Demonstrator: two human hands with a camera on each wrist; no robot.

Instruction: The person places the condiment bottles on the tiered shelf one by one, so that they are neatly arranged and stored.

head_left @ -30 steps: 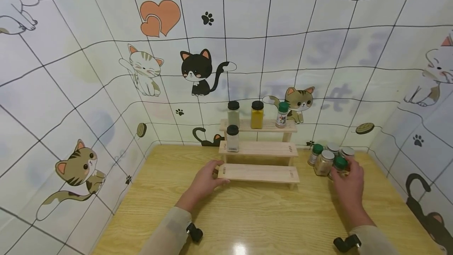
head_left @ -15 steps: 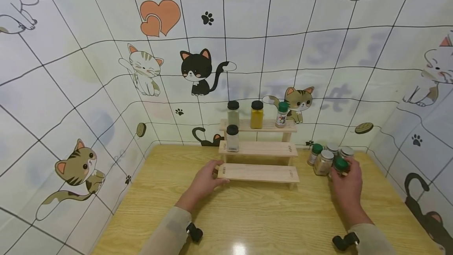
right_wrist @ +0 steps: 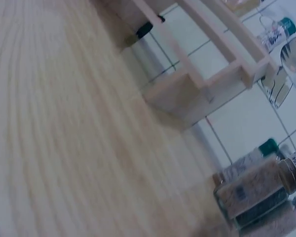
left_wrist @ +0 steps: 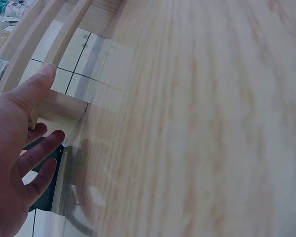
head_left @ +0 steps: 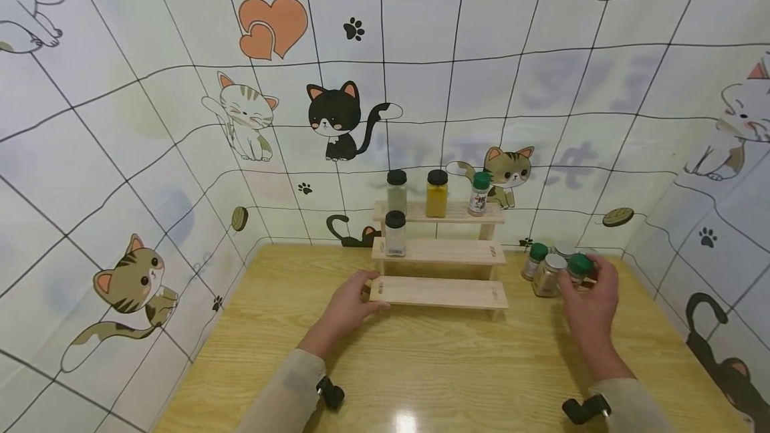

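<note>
A three-tier wooden rack [head_left: 439, 291] stands on the table. My left hand [head_left: 344, 307] grips the left end of its lowest tier; in the left wrist view the thumb [left_wrist: 48, 70] lies against the board and the other fingers are below. My right hand [head_left: 592, 309] pinches a small green-capped spice jar [head_left: 580, 264] between thumb and fingers, to the right of the rack. The right wrist view shows the base of that jar [right_wrist: 292, 173] raised above the table. Beside it stand a silver-lidded jar [head_left: 550, 276] and another green-capped jar [head_left: 534, 261].
The top tier bears a black-capped pale jar [head_left: 397, 196], a yellow jar [head_left: 436, 196] and a green-capped jar [head_left: 478, 198]. A black-capped clear jar [head_left: 395, 236] stands on the middle tier's left. Further silver-lidded jars [head_left: 564, 250] are partly hidden behind my right hand. Cat-patterned walls enclose the table [head_left: 445, 366].
My right hand has lifted the green-capped spice jar slightly from among the other jars. My left hand has stayed on the rack.
</note>
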